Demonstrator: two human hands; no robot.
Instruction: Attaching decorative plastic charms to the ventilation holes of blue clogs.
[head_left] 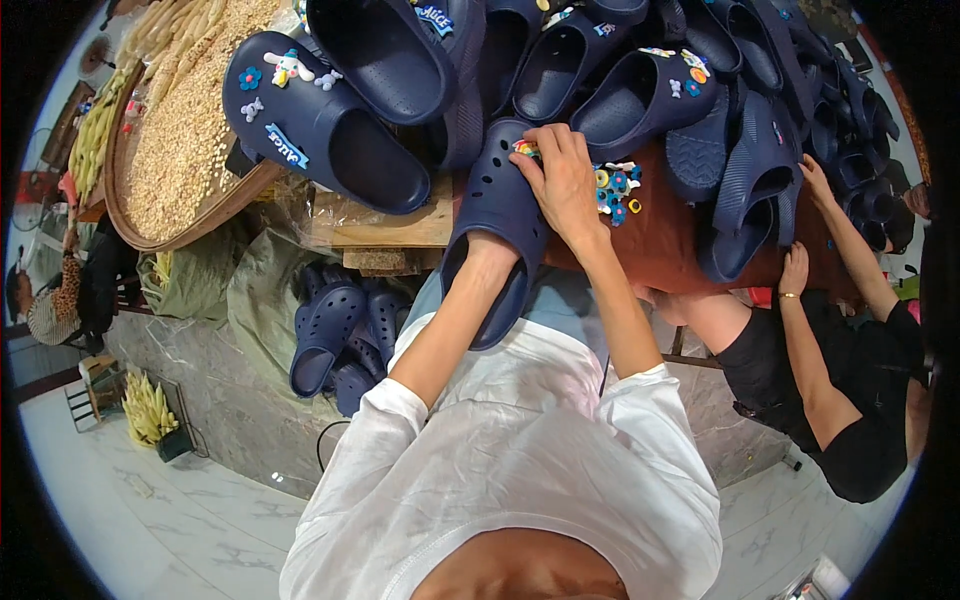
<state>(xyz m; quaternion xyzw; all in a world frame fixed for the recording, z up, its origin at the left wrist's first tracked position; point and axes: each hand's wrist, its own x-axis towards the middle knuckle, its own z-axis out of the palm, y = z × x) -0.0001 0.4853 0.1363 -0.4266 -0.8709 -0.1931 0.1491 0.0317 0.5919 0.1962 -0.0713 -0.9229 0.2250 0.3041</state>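
Note:
A navy blue clog with round holes lies toe away from me, at the table's near edge. My left hand reaches inside it through the foot opening, so its fingers are hidden. Over the toe part, my right hand pinches a small colourful shoe charm against the holes, thumb and fingers closed. Loose charms, mostly blue and white flowers, lie just right of that hand. Left of it rests a navy clog decorated with several charms.
Many navy clogs are piled along the far side and right. A round tray of pale grains stands at left. Below the table hang or lie more clogs. At right, a person in black handles clogs.

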